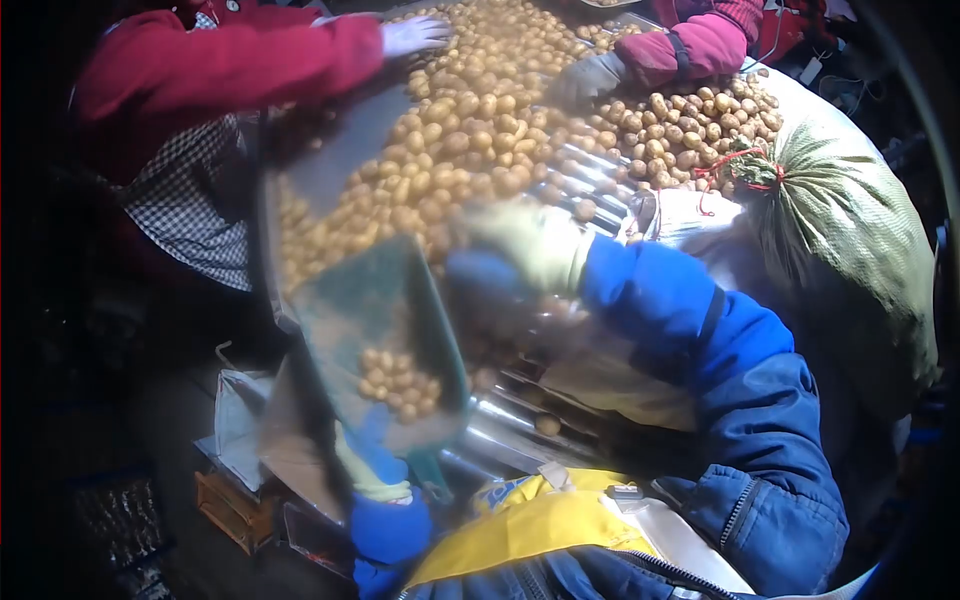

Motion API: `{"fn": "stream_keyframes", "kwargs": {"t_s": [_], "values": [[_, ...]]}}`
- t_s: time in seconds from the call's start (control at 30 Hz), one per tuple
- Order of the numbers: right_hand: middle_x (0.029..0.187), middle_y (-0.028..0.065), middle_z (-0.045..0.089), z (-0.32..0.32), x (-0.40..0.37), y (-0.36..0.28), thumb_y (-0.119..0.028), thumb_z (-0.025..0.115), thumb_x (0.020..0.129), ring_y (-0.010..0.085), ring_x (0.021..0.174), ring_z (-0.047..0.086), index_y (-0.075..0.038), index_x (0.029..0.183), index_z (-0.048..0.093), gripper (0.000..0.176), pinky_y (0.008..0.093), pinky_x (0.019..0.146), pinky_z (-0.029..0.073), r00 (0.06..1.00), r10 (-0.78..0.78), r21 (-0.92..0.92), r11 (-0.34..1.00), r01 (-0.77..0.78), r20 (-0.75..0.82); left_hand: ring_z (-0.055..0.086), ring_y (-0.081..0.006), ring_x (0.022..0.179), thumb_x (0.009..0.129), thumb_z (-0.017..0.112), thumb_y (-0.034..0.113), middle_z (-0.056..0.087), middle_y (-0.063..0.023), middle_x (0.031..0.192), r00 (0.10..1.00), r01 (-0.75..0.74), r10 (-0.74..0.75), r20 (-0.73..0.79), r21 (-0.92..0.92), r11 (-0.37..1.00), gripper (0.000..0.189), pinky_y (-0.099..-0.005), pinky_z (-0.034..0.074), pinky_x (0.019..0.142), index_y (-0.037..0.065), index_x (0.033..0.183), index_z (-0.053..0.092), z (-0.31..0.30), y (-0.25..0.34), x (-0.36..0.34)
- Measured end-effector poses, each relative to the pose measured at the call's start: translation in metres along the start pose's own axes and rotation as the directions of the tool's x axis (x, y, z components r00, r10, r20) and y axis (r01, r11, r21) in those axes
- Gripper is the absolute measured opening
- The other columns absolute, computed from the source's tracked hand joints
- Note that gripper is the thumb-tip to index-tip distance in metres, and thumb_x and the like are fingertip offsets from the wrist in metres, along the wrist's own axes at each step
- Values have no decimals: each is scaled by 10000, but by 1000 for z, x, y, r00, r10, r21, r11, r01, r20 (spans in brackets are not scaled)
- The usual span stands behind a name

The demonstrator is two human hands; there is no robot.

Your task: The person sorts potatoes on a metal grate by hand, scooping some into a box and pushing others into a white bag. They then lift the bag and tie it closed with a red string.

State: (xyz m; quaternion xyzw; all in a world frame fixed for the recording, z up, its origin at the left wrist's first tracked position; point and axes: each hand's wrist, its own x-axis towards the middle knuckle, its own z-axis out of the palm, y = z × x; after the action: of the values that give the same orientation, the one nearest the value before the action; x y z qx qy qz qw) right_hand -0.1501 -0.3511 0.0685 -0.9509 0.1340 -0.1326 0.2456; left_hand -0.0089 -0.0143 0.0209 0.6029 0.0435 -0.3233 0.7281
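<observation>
A green scoop with a small heap of potatoes inside tilts over the near left part of the sorting table. My left hand, in a blue and pale yellow glove, grips the scoop's lower left edge, its fingers lying over the inner side. My right hand, gloved the same way, is over the potatoes just right of the scoop. Motion smears its fingers, so whether it holds anything is unclear. Beyond both hands, a large pile of potatoes covers the table.
Metal rollers run beneath my right arm, with a loose potato on them. Co-workers' hands reach in at far left and far right. A tied green sack stands at right. A wooden crate sits lower left.
</observation>
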Motion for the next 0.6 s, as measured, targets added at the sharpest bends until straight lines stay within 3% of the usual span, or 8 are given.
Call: {"fn": "stream_keyframes", "kwargs": {"t_s": [0.1, 0.17, 0.27, 0.3, 0.37, 0.47, 0.57, 0.6], "values": [[1170, 200, 669, -18, 29, 54, -556, 555, 994, 403, 1145, 642, -80, 1262, 662, 557, 502, 1047, 482, 935, 321, -282, 892, -352, -151, 665, -239, 1027, 911, 678, -51, 649, -125, 1186, 993, 71, -73, -96, -26, 997, 443, -391, 579, 893, -33, 1345, 588, 12, 11, -10], [1499, 264, 503, -17, 39, 117, -646, 500, 985, 458, 1397, 462, -40, 1402, 587, 740, 623, 1152, 337, 818, 555, -209, 791, -575, -147, 668, -250, 1049, 909, 680, -54, 650, -132, 1195, 990, 78, -81, -118, -33, 996, 448, -401, 580, 901, -34, 1347, 586, 11, 11, -9], [1598, 285, 388, 9, 42, 93, -688, 485, 973, 490, 1481, 347, -13, 1493, 492, 852, 661, 1201, 224, 816, 536, -418, 704, -574, -217, 604, -330, 1189, 1018, 504, 310, 579, -199, 1334, 998, -65, 68, 1, 275, 959, 542, -484, 519, 1006, -13, 1454, 505, -21, -17, 11], [1601, 296, 382, 11, 48, 83, -679, 486, 977, 501, 1512, 292, -68, 1572, 404, 857, 661, 1230, 141, 806, 575, -268, 762, -590, -141, 578, -351, 1234, 1040, 461, 415, 551, -217, 1378, 996, -89, 79, 42, 353, 931, 613, -506, 498, 1038, -6, 1486, 477, -25, -20, 12], [1597, 272, 399, 21, 38, 48, -665, 477, 988, 529, 1509, 272, -136, 1581, 395, 799, 706, 1215, 119, 894, 436, -186, 875, -447, -100, 531, -375, 1303, 1051, 419, 549, 501, -240, 1444, 993, -101, 68, 92, 432, 896, 725, -535, 464, 1081, 6, 1530, 433, -23, -18, 9], [1542, 200, 473, 45, 36, 32, -683, 467, 990, 524, 1444, 358, -133, 1478, 523, 737, 724, 1189, 147, 986, 150, -207, 969, -133, 67, 498, -384, 1339, 1038, 409, 585, 465, -248, 1478, 998, 47, -55, 28, 209, 977, 779, -541, 442, 1107, -11, 1541, 409, -8, -4, 4], [1497, 120, 517, 47, 23, 5, -713, 532, 952, 457, 1378, 449, -205, 1427, 597, 698, 746, 1098, 261, 985, -11, 25, 1000, 7, 173, 611, -286, 1128, 958, 586, 180, 585, -160, 1262, 997, 78, -79, -6, -25, 997, 485, -443, 535, 966, -19, 1397, 529, 5, 4, -3], [1455, 109, 554, 30, 19, -11, -494, 591, 953, 400, 1351, 492, -197, 1393, 623, 532, 633, 1094, 350, 965, -55, 59, 997, 41, 258, 641, -262, 1073, 939, 633, 78, 618, -138, 1207, 996, 84, -85, -15, -50, 995, 441, -420, 559, 929, -19, 1362, 559, 9, 7, -7]]}}
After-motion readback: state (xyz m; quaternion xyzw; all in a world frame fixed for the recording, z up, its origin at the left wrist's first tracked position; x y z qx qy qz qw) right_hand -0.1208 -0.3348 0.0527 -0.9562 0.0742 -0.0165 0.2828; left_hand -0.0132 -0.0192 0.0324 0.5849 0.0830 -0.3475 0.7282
